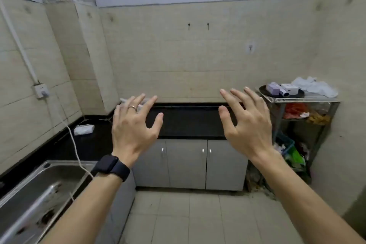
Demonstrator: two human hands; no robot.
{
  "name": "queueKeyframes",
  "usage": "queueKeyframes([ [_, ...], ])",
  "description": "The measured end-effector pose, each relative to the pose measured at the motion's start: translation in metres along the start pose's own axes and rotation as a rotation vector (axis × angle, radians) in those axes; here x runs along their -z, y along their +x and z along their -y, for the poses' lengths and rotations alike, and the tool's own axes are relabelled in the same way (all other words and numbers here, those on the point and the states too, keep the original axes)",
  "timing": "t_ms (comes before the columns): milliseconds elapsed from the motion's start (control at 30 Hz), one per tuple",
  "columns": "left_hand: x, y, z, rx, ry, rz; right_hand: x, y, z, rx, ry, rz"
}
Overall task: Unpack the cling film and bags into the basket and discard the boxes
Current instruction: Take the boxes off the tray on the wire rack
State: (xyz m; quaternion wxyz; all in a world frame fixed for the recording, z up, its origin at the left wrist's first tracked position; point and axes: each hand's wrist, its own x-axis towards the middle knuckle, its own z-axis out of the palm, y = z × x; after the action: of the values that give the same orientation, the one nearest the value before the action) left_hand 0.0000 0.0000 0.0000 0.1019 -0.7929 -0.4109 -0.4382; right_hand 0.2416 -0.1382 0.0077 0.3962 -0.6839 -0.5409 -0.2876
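Bearing boxes (pixel 289 87), wire rack (pixel 297 99) beside counter (pixel 190 123)

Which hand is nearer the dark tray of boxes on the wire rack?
Right. The right hand is raised open just left of the dark tray, slightly below it in view; the left hand is raised further left, beyond the right one.

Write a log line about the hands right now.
left hand: open, empty | right hand: open, empty | boxes: on dark tray atop wire rack, untouched
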Motion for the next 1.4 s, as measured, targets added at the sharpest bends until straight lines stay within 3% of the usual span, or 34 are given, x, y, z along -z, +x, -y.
queueKeyframes([
  [300,-0.122,-0.055,-0.002,0.111,-0.084,0.255,-0.059,-0.074,-0.069,-0.206,0.002,0.123],
  [633,-0.267,-0.020,-0.012,0.073,-0.205,0.496,-0.139,-0.085,-0.152,-0.364,-0.122,0.255],
  [1067,-0.467,0.063,-0.099,-0.108,-0.258,0.637,-0.214,-0.034,-0.323,-0.561,-0.262,0.383],
  [1400,-0.608,0.157,-0.203,-0.093,-0.231,0.630,-0.267,0.062,-0.501,-0.533,-0.230,0.425],
])
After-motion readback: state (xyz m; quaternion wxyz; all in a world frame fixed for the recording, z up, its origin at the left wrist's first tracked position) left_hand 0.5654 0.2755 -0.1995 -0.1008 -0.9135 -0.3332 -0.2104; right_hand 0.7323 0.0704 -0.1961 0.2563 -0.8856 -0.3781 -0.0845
